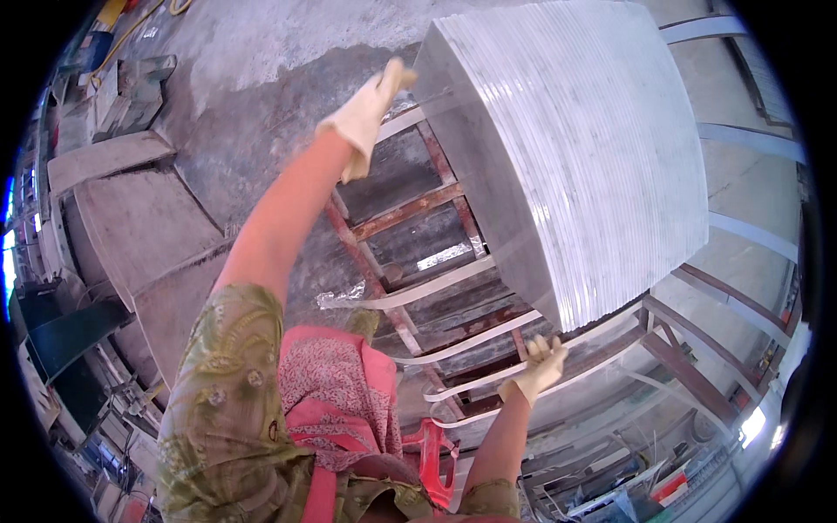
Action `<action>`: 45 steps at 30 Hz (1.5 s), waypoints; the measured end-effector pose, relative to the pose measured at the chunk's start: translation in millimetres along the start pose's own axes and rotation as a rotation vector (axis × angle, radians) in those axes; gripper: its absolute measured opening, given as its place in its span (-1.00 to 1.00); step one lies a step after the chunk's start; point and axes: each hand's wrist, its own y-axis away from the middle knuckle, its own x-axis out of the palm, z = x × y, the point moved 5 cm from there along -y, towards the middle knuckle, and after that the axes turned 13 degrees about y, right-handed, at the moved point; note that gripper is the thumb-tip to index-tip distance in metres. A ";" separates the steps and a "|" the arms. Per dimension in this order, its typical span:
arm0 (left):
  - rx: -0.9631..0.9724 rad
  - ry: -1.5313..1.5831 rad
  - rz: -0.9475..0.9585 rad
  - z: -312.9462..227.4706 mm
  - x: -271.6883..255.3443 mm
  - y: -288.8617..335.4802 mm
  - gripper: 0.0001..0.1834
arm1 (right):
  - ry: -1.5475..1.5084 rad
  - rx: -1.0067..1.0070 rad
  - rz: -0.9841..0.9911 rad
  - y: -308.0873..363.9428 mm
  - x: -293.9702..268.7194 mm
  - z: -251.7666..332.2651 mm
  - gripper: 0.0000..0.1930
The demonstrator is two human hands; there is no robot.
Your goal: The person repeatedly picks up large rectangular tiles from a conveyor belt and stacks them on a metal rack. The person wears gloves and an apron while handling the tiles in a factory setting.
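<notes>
A thick stack of thin grey-white slabs (602, 157) stands on edge, its dark flat end face turned toward me. Across that face runs a faint, see-through sheet (504, 254), hard to make out. My left hand (377, 103), in a pale glove, reaches to the stack's far left corner, with its fingers together at the sheet's edge. Gloved the same way, my right hand (539, 370) is at the near lower corner, fingers curled upward. It seems to grip the sheet's other end, though the contact is blurred.
A rusty metal frame (410, 209) lies under the stack, with pale straps (436, 283) looped over it. Large grey slabs (144, 222) lean at the left. Stone blocks (131, 96) stand farther back. A red plastic stool (432, 462) is close by my body.
</notes>
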 end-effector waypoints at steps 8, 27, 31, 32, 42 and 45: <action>-0.437 -0.064 -0.066 204.8 -54.5 96.6 -0.30 | 0.502 -0.723 -0.067 57.1 -5.2 121.6 -0.49; -0.411 -0.294 -0.218 139.1 -65.8 157.8 -0.35 | 1.009 -1.369 -0.268 -19.5 74.2 201.4 -0.51; -0.307 -0.084 -0.185 67.4 -30.1 89.3 -0.34 | 1.332 -1.675 -0.295 -16.6 172.1 235.8 -0.50; -0.206 -0.032 -0.165 57.3 -28.6 73.3 -0.27 | 1.394 -1.703 -0.317 -26.4 185.5 239.1 -0.50; 0.179 0.138 -0.297 46.8 -4.1 -119.1 -0.23 | 1.411 -1.708 -0.231 -40.7 204.1 232.4 -0.46; 0.201 0.293 -0.413 87.3 -13.0 -171.9 -0.24 | 1.432 -1.679 -0.196 -41.4 206.8 234.7 -0.47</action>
